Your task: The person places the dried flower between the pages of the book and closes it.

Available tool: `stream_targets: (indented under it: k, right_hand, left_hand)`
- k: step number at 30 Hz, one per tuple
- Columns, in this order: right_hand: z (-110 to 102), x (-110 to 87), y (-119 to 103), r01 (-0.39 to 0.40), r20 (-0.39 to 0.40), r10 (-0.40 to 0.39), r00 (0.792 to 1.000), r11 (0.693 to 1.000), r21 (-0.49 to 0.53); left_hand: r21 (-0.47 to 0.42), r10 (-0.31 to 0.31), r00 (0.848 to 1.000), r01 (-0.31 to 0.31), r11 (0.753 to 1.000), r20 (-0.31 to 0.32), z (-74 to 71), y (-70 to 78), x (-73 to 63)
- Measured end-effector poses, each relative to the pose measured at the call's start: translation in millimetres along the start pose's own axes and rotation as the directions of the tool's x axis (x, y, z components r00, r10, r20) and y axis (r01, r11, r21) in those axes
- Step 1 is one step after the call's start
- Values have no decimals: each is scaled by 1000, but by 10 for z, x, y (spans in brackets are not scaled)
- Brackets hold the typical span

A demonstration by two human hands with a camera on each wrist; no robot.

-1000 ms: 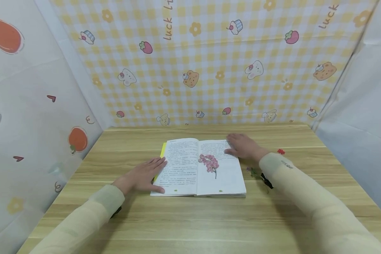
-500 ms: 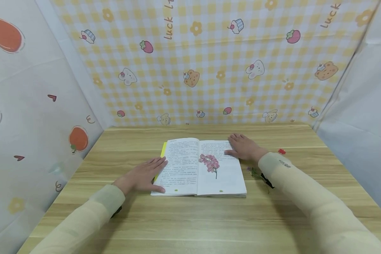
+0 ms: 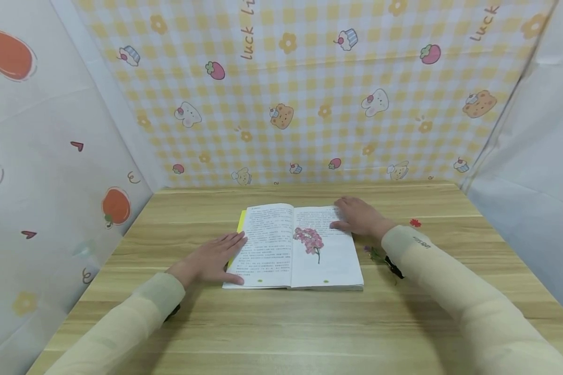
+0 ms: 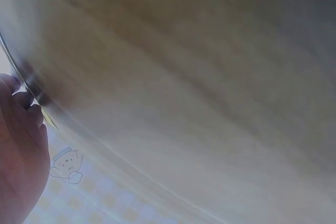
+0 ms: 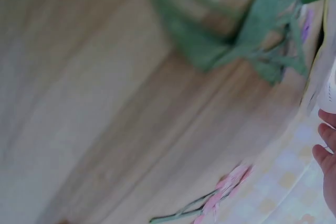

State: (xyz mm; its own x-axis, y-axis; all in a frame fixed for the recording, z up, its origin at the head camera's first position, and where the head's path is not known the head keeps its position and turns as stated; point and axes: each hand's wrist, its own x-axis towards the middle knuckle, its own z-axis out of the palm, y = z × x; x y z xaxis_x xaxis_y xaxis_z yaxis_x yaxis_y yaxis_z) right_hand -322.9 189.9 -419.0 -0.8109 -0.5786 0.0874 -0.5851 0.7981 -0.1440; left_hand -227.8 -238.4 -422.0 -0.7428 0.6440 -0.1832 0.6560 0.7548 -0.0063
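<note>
An open book (image 3: 265,260) lies on the wooden table, its pages printed with small text. A cluster of pink flowers on a dark stem (image 3: 309,238) lies on the right page, against the central fold. My left hand (image 3: 210,260) rests on the left page's outer edge, thumb spread along the lower corner. My right hand (image 3: 358,216) lies over the upper right corner of the right page, fingers extended. Neither hand grips anything. In the left wrist view, part of the left hand (image 4: 21,156) shows at the left edge; the right wrist view catches a few right-hand fingers (image 5: 326,140).
Under the right wrist lies a leafy green sprig (image 5: 268,30) with a bit of purple. Beyond the right sleeve is a red flower (image 3: 415,223). A pink bloom (image 5: 226,187) lies on the table (image 3: 281,333). A checked cloth (image 3: 309,78) hangs behind.
The view shifts very slightly. Both hands stay in place on the book, and the flowers do not move.
</note>
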Motion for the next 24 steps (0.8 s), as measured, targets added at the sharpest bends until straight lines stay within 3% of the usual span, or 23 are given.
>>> stream_targets:
  k: [6, 9, 12, 14, 18, 24]
  right_hand:
    - [-10, -10, -69, -83, -40, 93, 995, 976, 201]
    - [-20, -18, -117, -112, -45, 131, 990, 947, 300]
    - [-35, -27, -177, -174, -40, 208, 977, 898, 403]
    - [-50, -40, -216, -214, -35, 261, 965, 853, 477]
    - [-82, -82, -275, -278, -23, 372, 928, 733, 621]
    - [-188, -190, -346, -334, 41, 489, 871, 529, 780]
  left_hand:
    - [-10, -6, 1000, 6, 1000, -5, -7, 16, -8]
    - [-13, -7, 1000, 7, 1000, -8, -9, 18, -6]
    - [-12, -7, 1000, 6, 1000, -8, -6, 14, -3]
    - [-9, -5, 1000, 5, 1000, -7, -6, 14, -2]
    - [-6, -9, 1000, 9, 1000, -1, -10, 18, -1]
    - [-10, -19, 1000, 19, 1000, 6, -1, 15, 4]
